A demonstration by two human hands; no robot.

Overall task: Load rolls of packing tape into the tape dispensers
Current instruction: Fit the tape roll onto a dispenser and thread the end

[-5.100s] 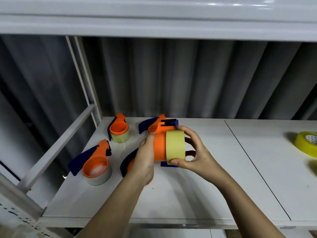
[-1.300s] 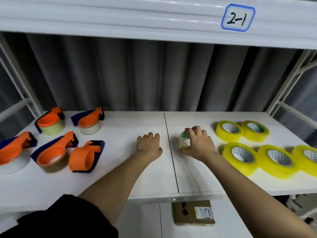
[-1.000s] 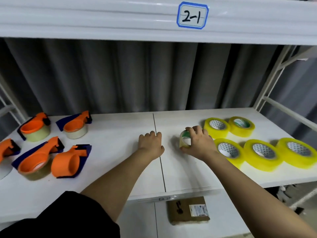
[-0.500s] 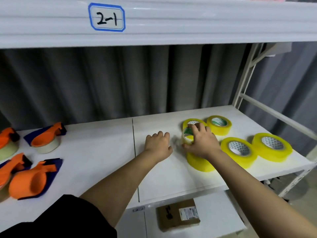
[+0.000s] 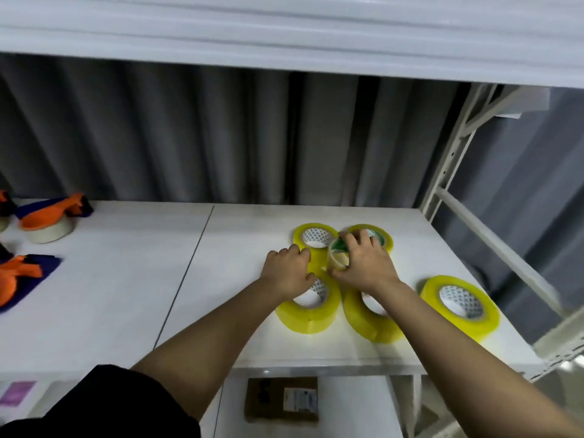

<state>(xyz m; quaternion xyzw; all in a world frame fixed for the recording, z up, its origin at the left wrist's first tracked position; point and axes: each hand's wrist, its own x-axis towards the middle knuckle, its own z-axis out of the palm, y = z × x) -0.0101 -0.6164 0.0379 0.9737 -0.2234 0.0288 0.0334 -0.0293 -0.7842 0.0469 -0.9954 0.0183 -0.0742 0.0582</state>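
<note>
My right hand (image 5: 363, 263) grips a small, nearly used-up tape roll (image 5: 337, 258) with a green core, held among the yellow rolls. My left hand (image 5: 286, 271) rests palm down, fingers curled, over a near yellow tape roll (image 5: 308, 311). Several yellow packing tape rolls lie flat on the white shelf (image 5: 126, 295): one at the back (image 5: 314, 237), another behind my right hand (image 5: 380, 237), one under my right wrist (image 5: 366, 317), one at the right (image 5: 459, 303). Orange and blue tape dispensers sit far left, one loaded (image 5: 52, 216), one lying empty (image 5: 19, 278).
A white shelf post (image 5: 448, 165) and diagonal rail (image 5: 493, 245) bound the right side. The upper shelf's front edge (image 5: 284, 36) hangs overhead. A brown cardboard box (image 5: 282, 399) lies on the lower level below the shelf edge. A grey curtain hangs behind.
Both hands have moved right along the shelf, the right one carrying the small roll in among the yellow rolls. My view has turned right, so the dispensers slid to the left edge.
</note>
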